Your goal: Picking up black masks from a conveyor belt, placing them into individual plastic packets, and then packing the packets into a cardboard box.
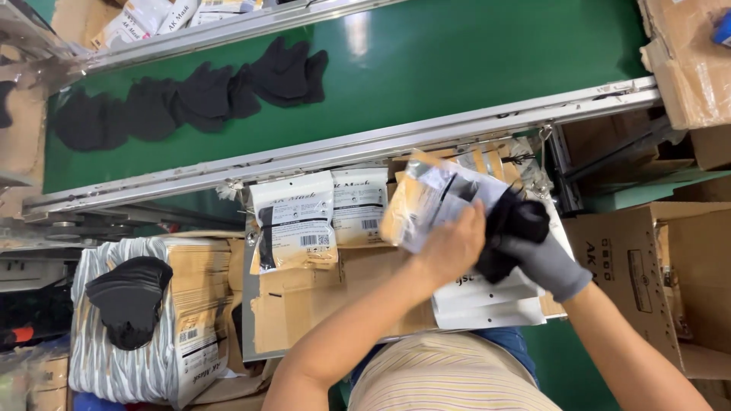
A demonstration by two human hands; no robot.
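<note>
Head view of a packing bench beside a green conveyor belt. The left hand, bare, gripped a clear-fronted packaging pouch with its fingers curled over the pouch's lower edge, holding it tilted above the bench. The right hand, in a grey glove, was closed around a bundle of black masks that touched the pouch's open end; how far the masks had entered the pouch could not be told. Both hands met just below the belt's near metal rail. Under them lay a stack of flat white pouches on a cardboard sheet. To the left, two filled pouches with printed white labels stood propped against the rail. Further left, a single stack of black masks rested on a striped bundle of wrapped goods. A row of overlapping black masks lay on the belt, well apart from the hands. An open cardboard carton stood at the right.
</note>
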